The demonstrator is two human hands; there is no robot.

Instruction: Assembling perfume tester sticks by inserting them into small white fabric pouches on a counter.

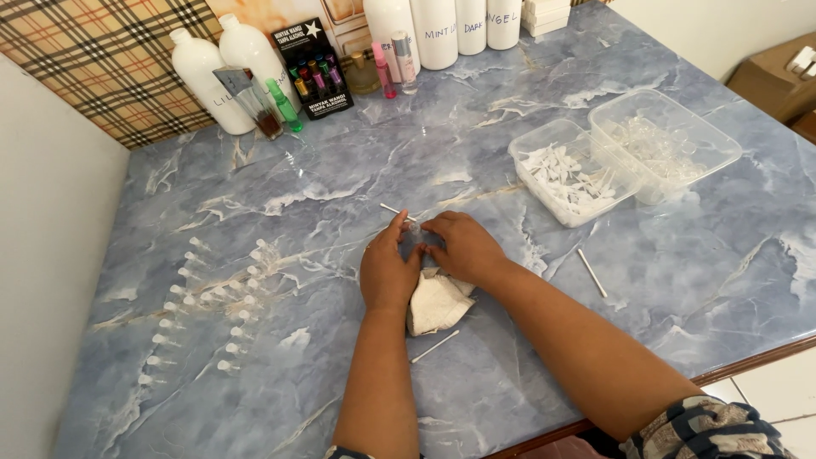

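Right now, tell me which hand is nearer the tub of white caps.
Right. The right hand lies just left of the tub of white caps; the left hand sits farther left, beyond it.

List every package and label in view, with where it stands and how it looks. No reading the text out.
Black display card: back edge, left of centre; white lettering, small coloured vials.
Two white plastic bottles: back left; handwritten dark marks.
Four tall white bottles: back centre; handwritten dark labels.
Two clear plastic tubs: right side; rectangular, small white and clear parts inside.
Brown cardboard box: far right, off the table.
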